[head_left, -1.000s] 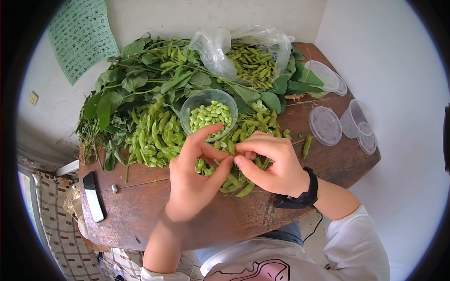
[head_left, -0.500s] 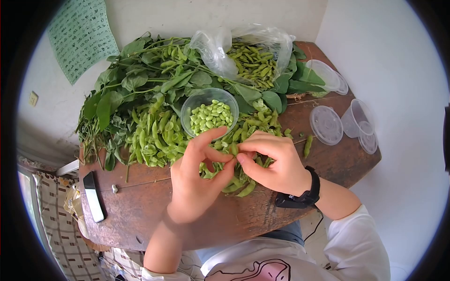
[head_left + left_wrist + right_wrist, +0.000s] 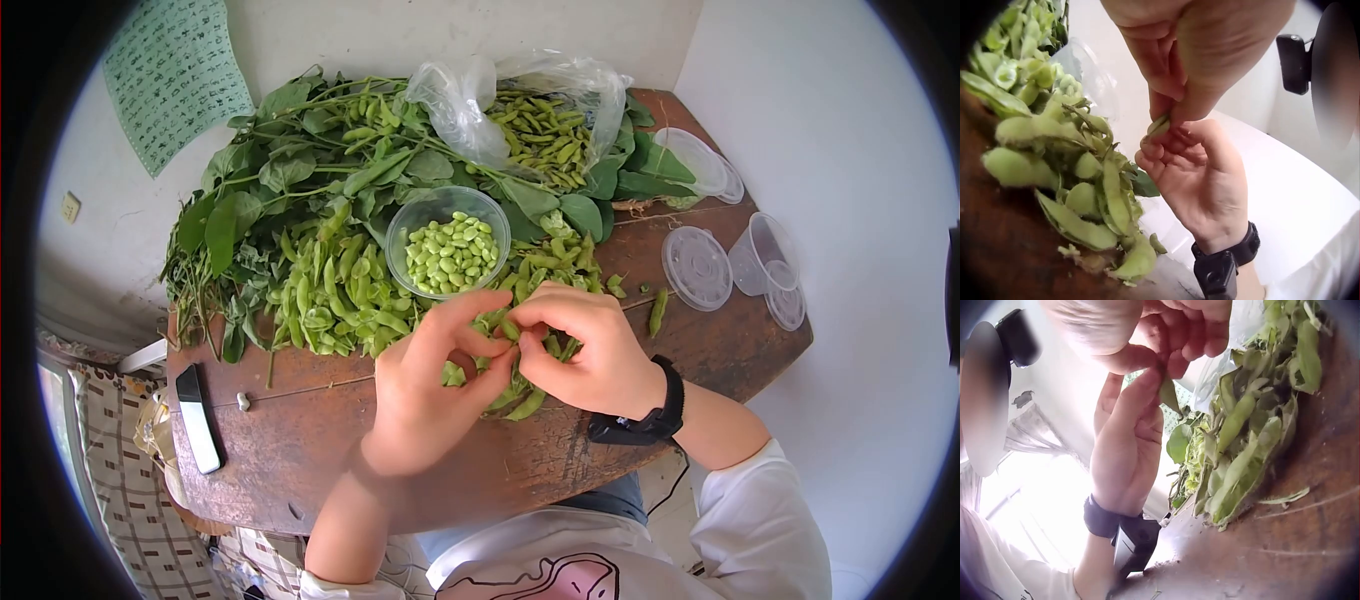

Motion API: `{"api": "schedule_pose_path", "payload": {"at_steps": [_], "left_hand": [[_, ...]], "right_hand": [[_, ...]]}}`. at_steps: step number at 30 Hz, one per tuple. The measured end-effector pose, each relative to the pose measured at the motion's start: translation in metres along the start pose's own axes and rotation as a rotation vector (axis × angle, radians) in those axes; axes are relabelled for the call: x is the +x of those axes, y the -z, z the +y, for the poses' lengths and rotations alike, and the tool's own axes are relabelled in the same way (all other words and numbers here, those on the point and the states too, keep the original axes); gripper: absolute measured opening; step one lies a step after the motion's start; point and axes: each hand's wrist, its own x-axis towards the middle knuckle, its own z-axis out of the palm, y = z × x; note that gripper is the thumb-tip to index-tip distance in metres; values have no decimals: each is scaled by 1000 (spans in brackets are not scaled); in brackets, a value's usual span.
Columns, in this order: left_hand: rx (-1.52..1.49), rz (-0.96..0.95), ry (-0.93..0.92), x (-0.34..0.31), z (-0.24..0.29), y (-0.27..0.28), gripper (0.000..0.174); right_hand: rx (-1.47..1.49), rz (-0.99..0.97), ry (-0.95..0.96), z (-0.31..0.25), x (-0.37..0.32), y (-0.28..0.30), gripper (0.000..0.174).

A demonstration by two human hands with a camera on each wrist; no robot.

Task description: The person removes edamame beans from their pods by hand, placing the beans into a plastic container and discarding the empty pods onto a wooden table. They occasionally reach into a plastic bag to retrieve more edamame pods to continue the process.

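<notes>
In the head view my left hand [image 3: 435,385] and right hand [image 3: 590,350] meet fingertip to fingertip over the pile in front of the bowl. Thumbs and index fingers pinch a small green soybean pod [image 3: 1159,127] between them. The pod's tip [image 3: 1170,399] pokes out below the fingers in the right wrist view. Just beyond the hands stands a clear plastic bowl [image 3: 397,262] partly filled with shelled green beans [image 3: 450,252]. Beneath and around the hands lie loose green pods [image 3: 1041,134], some of them split.
Leafy soybean stalks [image 3: 285,170] cover the back of the wooden table [image 3: 300,430]. A clear bag [image 3: 455,110] of pods rests on them. Plastic lids [image 3: 695,268] and a tipped clear cup [image 3: 752,250] lie at the right. A phone [image 3: 200,420] lies at the left.
My left hand has shifted slightly right, and its index finger has come down away from the bowl. The right hand has moved a little right, still pinching the pod.
</notes>
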Motion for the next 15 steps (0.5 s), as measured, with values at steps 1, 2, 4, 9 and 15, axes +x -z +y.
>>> {"api": "schedule_pose_path", "payload": {"at_steps": [1,2,4,9,15], "left_hand": [[-11,-18,3,-1,0,-1,53],[-13,-19,3,-1,1,0,53],[-46,-43,42,0,2,2,53],[-367,-35,256,0,2,1,56],[-478,44,398,5,1,7,58]], "right_hand": [[0,1,-1,-1,0,0,17],[6,-8,-22,-2,0,1,17],[13,-19,-42,-2,-1,1,17],[118,6,-90,3,-4,3,19],[265,69,-144,1,0,2,21]]}}
